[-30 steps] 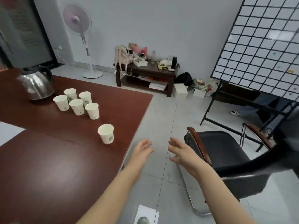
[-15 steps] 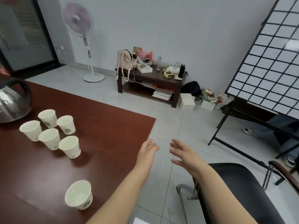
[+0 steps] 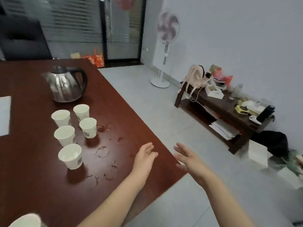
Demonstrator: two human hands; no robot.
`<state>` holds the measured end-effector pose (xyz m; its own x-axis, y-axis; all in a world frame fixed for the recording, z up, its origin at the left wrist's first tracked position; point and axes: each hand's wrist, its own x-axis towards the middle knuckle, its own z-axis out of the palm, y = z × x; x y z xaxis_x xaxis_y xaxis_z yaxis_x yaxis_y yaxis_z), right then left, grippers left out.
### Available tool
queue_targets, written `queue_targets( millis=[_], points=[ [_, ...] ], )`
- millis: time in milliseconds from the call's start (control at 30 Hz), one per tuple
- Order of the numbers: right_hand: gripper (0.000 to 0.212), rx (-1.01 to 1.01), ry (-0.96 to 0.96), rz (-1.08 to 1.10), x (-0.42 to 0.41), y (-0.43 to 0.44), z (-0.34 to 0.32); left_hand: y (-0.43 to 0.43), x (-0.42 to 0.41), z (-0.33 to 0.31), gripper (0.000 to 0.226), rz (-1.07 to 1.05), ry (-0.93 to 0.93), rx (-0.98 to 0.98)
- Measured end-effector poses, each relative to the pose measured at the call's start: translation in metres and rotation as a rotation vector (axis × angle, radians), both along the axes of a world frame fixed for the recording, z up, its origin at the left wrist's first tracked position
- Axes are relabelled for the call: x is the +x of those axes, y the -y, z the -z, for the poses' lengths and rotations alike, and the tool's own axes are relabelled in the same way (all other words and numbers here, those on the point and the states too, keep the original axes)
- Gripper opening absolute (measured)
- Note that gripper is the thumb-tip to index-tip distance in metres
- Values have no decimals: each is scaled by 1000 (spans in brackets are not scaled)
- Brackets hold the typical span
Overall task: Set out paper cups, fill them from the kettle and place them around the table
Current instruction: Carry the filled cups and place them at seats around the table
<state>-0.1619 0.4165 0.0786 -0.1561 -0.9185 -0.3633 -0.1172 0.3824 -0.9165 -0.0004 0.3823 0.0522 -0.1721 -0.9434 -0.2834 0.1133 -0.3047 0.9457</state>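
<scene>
Several white paper cups (image 3: 70, 155) stand clustered on the dark red table (image 3: 32, 185), in front of a steel kettle (image 3: 66, 84) with a black handle. One more cup (image 3: 26, 221) sits at the bottom left edge, partly cut off. My left hand (image 3: 145, 157) hovers over the table near its right corner, fingers straight, holding nothing. My right hand (image 3: 191, 158) is beside it, past the table edge, fingers spread and empty. Water rings and drops mark the table (image 3: 106, 161) between the cups and my left hand.
A low dark shelf (image 3: 226, 115) with bags, papers and small items stands against the right wall. A standing fan (image 3: 165, 46) is in the far corner. A black chair (image 3: 21, 38) sits behind the table's far side. Grey tiled floor (image 3: 155, 112) lies right of the table.
The view has swung left: the kettle and clustered cups are now central, and the chair and grid board have left the frame. Both hands stay open and now reach over the table corner.
</scene>
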Motion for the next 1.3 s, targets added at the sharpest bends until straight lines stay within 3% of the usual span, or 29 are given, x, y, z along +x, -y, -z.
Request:
queue_targets(
  millis=[200, 500, 867, 1000, 1167, 1300],
  points=[
    [52, 34, 14, -260, 6, 103, 7, 40, 9, 15, 46, -370, 59, -8],
    [57, 85, 0, -636, 105, 233, 37, 90, 58, 55, 49, -826, 140, 10],
    [73, 106, -157, -1002, 192, 339, 76, 166, 84, 112, 65, -1047, 125, 72],
    [81, 105, -123, -1173, 215, 374, 94, 199, 89, 128, 71, -1156, 152, 81],
    [75, 151, -33, -1355, 229, 396, 117, 232, 95, 139, 78, -1302, 162, 111],
    [53, 201, 16, -1470, 229, 407, 125, 246, 95, 143, 83, -1351, 232, 49]
  ],
)
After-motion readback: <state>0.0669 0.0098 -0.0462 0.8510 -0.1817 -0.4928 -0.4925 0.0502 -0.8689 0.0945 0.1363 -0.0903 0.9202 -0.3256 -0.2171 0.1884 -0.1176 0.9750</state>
